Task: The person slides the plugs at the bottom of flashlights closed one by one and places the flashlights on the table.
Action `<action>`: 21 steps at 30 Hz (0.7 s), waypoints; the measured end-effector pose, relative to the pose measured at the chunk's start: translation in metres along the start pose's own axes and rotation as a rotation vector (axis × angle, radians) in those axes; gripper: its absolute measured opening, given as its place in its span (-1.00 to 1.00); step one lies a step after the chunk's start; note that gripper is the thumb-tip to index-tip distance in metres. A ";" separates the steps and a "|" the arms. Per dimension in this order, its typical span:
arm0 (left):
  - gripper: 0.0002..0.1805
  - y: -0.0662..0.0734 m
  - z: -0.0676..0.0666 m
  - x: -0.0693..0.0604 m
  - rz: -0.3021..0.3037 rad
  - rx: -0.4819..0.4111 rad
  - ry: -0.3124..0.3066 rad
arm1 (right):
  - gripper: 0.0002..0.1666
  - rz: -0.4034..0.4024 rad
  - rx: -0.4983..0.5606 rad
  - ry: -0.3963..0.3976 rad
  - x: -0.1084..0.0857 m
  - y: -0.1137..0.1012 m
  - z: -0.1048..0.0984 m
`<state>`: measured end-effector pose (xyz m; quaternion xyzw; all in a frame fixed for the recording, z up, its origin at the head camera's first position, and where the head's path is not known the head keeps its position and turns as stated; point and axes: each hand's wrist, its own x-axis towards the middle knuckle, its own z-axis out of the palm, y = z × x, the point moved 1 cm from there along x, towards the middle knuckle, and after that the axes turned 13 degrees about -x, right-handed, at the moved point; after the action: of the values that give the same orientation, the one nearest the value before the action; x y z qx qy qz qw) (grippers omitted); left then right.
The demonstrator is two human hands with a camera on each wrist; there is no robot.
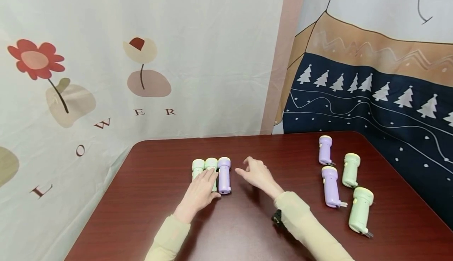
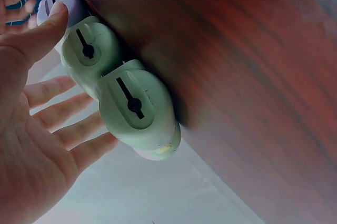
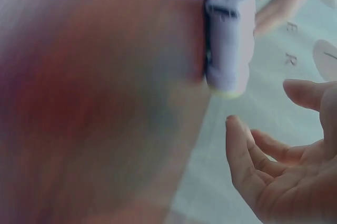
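Observation:
Side by side on the table lie two green flashlights and a purple flashlight (image 1: 224, 176). My left hand (image 1: 199, 190) rests over the left green flashlight (image 2: 138, 105) and the middle green flashlight (image 2: 92, 50), its fingers extended along them. The left thumb reaches to the tail end of the purple flashlight (image 2: 60, 2) in the left wrist view. To the right of this row, my right hand (image 1: 260, 176) hovers with nothing in it, thumb and fingers apart. The right wrist view shows the same right hand (image 3: 289, 166) apart from the purple flashlight (image 3: 229, 40).
On the right of the dark red table (image 1: 148, 221) lie two purple flashlights (image 1: 325, 151) and two green flashlights (image 1: 361, 210). Prongs stick out at the ends of several of them. Printed curtains (image 1: 219, 56) hang behind the table's far edge.

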<state>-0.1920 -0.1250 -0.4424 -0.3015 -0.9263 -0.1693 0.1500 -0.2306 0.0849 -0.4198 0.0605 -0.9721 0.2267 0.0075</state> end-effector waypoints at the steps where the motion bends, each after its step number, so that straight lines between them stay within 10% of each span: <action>1: -0.29 0.000 0.000 0.000 -0.002 0.005 -0.004 | -0.46 -0.001 -0.023 0.015 -0.001 0.005 -0.006; 21: -0.36 0.001 0.001 -0.001 -0.049 0.015 -0.028 | -0.27 0.125 -0.401 0.070 -0.061 0.131 -0.111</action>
<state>-0.1905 -0.1242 -0.4430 -0.2799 -0.9366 -0.1619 0.1351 -0.1876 0.2573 -0.3805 -0.0105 -0.9987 0.0308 0.0392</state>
